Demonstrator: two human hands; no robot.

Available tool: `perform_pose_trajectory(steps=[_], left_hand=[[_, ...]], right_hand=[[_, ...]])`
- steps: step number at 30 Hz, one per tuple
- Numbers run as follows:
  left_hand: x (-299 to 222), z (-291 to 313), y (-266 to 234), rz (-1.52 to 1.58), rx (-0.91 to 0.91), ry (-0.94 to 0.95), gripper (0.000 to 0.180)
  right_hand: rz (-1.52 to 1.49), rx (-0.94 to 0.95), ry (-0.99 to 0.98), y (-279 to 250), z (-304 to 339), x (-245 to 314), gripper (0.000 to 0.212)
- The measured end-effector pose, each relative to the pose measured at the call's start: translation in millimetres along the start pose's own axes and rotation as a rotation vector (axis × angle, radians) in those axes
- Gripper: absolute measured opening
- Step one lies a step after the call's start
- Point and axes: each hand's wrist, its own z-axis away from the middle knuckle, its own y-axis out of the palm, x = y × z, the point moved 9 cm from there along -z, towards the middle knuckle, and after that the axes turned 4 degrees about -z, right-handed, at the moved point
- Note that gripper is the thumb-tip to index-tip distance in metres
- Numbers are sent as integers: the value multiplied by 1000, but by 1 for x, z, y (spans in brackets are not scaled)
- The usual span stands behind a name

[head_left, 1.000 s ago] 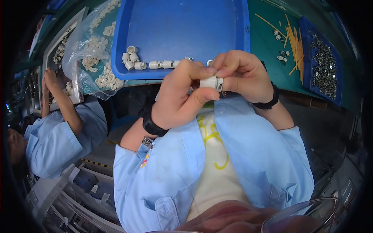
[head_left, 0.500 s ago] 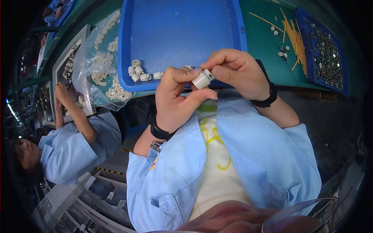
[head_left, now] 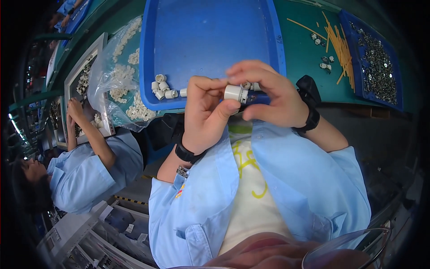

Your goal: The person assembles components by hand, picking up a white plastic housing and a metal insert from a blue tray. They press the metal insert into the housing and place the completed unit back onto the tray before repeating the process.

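Between its thumb and fingers, my left hand (head_left: 202,117) pinches a white cylindrical socket (head_left: 234,93) above the near edge of the blue tray (head_left: 210,40). Small metal parts show at the socket's right end. My right hand (head_left: 282,101) is just to the right, its thumb and fingers spread around that end with a gap; its fingertips are slightly blurred. Several similar white sockets (head_left: 171,94) lie in the tray's near left corner. Part of another white piece (head_left: 255,86) shows behind my right hand.
A plastic bag (head_left: 101,87) of small white parts lies left of the tray. Farther left, a co-worker (head_left: 92,170) handles parts in a white-framed tray (head_left: 109,127). On the right are thin wooden sticks (head_left: 342,51) and a blue bin (head_left: 378,62) of small metal parts.
My right hand has let go of the socket and opened away from it. The socket has turned so its metal end points right, still in my left hand.
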Motion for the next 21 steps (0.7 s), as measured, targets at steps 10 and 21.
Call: perform_pose_trajectory(steps=[10,21], left_hand=[[23,-4,4,71,134,-170,17],[34,-19,-36,-102,-38,-126,13]], right_hand=[[36,-74,104,-4,3,1,41],[372,-120,26,-72,-65,22,34]])
